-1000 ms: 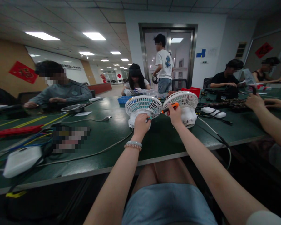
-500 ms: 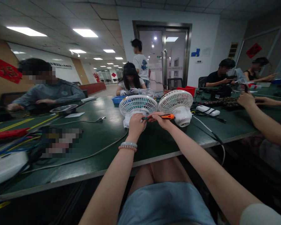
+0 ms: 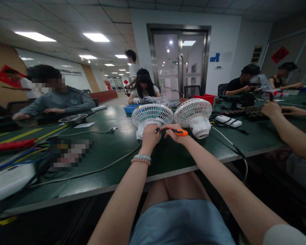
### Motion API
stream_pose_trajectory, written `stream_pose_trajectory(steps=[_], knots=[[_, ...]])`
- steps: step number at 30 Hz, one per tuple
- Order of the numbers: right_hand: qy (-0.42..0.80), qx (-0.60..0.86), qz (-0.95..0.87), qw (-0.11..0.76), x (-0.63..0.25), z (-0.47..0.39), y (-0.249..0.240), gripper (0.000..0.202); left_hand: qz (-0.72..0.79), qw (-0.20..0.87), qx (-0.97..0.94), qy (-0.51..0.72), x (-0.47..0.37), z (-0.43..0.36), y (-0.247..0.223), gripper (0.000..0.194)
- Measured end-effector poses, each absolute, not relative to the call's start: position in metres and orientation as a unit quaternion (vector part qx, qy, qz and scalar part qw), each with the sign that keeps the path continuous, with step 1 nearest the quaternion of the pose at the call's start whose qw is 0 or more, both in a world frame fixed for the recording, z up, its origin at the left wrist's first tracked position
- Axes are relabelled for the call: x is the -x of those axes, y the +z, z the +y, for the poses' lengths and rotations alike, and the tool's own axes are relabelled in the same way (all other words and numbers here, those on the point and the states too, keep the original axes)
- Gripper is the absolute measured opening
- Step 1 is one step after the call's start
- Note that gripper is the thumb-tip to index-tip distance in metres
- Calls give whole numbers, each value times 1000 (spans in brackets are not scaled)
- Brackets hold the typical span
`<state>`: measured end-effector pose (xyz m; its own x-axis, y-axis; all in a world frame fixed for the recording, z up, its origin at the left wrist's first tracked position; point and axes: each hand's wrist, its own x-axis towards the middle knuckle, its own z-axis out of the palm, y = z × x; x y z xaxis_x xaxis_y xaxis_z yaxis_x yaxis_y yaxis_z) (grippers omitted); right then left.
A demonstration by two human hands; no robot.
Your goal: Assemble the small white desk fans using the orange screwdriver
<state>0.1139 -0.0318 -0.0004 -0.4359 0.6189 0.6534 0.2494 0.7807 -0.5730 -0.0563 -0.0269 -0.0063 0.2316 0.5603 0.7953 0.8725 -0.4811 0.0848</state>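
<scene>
Two white electric fans lie on the green table with the backs of their cages toward me: a left fan (image 3: 153, 114) and a right fan (image 3: 200, 126). My left hand (image 3: 151, 135) is closed around the rear housing of the left fan; most of its fingertips are hidden. In my right hand (image 3: 173, 132) is an orange-and-black screwdriver (image 3: 181, 132), held sideways with its shaft pointing left to my left hand's fingers. Where the screwdriver's tip ends is hidden behind them.
A white power adapter (image 3: 228, 121) with black cable lies right of the fans. Behind them are a blue tray (image 3: 130, 109) and a red bin (image 3: 206, 98). A power cord (image 3: 99, 167) crosses the table on the left. Co-workers sit around, one person's arm (image 3: 288, 126) close at right.
The screwdriver's handle has tilted slightly, and my right hand's fingers have shifted on it. My left hand stays at the fan. A standing person behind has moved left.
</scene>
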Motion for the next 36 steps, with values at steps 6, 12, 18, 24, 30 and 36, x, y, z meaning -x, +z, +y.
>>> stream_pose_trajectory(steps=[6, 12, 18, 24, 30, 36], knots=[[190, 245, -840, 445, -116, -30, 0, 38, -466, 197, 760, -407, 57, -27, -6, 13], [151, 238, -857, 432, -118, -27, -1, 36, -477, 189, 756, -406, 56, -27, -6, 14], [21, 347, -845, 407, -125, -17, -3, 26, -476, 185, 757, -408, 56, -26, -6, 14], [-53, 442, -873, 202, -132, -10, -7, 17, -471, 185, 756, -414, 58, -25, -7, 14], [-59, 473, -869, 131, -130, -6, -10, 27, -472, 183, 764, -400, 58, -26, -5, 14], [-28, 508, -855, 98, -126, -5, -10, 28, -473, 178, 760, -408, 60, -26, -6, 18]])
